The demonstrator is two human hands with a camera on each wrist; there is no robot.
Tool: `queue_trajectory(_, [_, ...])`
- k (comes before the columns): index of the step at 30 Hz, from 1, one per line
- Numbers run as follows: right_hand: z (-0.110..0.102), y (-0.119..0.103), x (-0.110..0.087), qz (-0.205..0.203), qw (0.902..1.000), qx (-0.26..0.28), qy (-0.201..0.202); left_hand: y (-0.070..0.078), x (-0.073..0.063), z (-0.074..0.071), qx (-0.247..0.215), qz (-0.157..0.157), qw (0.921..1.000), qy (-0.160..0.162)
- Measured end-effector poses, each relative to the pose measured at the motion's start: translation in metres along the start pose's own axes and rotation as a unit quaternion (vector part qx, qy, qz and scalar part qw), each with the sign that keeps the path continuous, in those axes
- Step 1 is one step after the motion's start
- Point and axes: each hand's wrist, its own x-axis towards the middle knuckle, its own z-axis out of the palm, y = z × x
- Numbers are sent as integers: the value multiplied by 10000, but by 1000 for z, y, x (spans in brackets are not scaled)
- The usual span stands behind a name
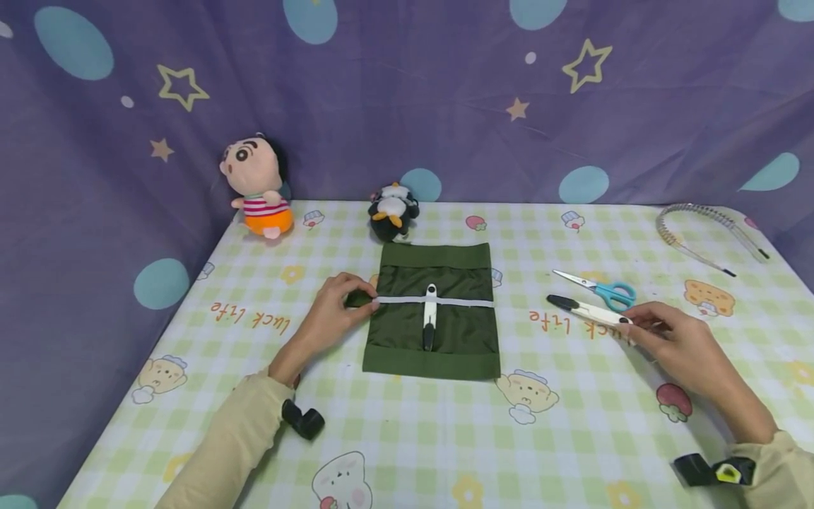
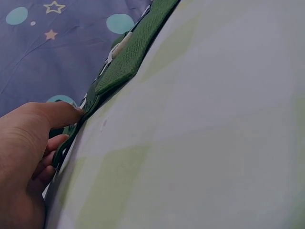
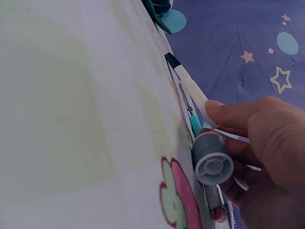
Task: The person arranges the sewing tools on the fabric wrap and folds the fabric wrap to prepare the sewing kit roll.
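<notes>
A dark green cloth organizer (image 1: pixel 432 365) lies flat with a white elastic band (image 1: pixel 467 302) across its middle. Tucked under the band is a slim white tool with a black end (image 1: pixel 430 314). At the organizer's left edge, my left hand (image 1: pixel 333 311) pinches the cloth beside the band between thumb and fingers. My right hand (image 1: pixel 677 343) pinches the rear end of a matching white tool with a black tip (image 1: pixel 591 311), its tip toward the left. Blue-handled scissors (image 1: pixel 612 293) lie just beyond it. A grey thread spool (image 3: pixel 212 157) sits by the right fingers in the right wrist view.
At the back left sits a plush doll (image 1: pixel 259 187), with a small penguin plush (image 1: pixel 393 212) behind the organizer. A toothed headband (image 1: pixel 699 212) lies at the back right. A small reddish roll (image 3: pixel 218 213) shows low in the right wrist view, near a patterned tablecloth (image 1: pixel 407 452).
</notes>
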Motion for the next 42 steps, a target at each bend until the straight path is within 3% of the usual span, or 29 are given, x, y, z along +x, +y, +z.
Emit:
queue_trajectory(14, [-4,-2,6,234,9959,830,275,1,-1,0,54,-58,10000,-35])
queue_trajectory(23, [1,-9,14,229,9843,1676,498,2,0,0,83,-38,9999,-50])
queue_trajectory(33, [7,-20,24,249,9818,1737,720,1,2,2,204,43,9998,-14])
queue_trajectory(42, [15,-30,40,-37,9771,1949,851,2,2,1,164,-42,9998,-57])
